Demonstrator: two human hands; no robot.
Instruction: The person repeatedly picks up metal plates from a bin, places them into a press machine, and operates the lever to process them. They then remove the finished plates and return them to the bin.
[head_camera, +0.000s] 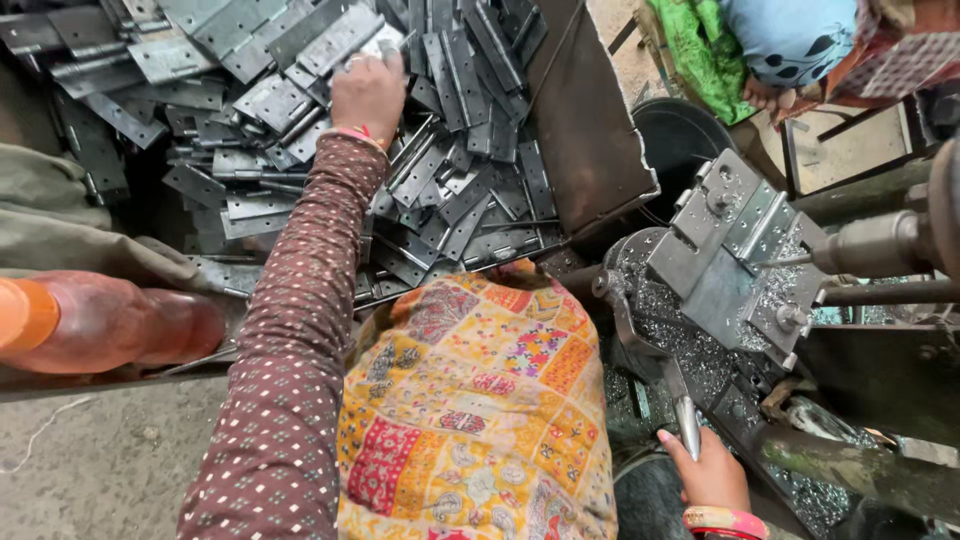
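Note:
My left hand (368, 92) reaches far forward into a heap of grey metal hinges (300, 120) and closes on one hinge (372, 42) at the top of the pile. My right hand (710, 470) grips the shiny metal lever handle (687, 422) of a drilling jig at the lower right. A hinge (755, 225) sits clamped in the jig's fixture (720, 270), with a drill bit (790, 260) pointing at it from the right. Metal shavings cover the fixture.
An orange plastic bottle (100, 320) lies at the left. A patterned yellow cloth (480, 400) covers my lap. A rusty metal plate (585, 120) walls the hinge heap. Another person in green and blue cloth (780, 40) sits at the top right beside a dark round tub (680, 140).

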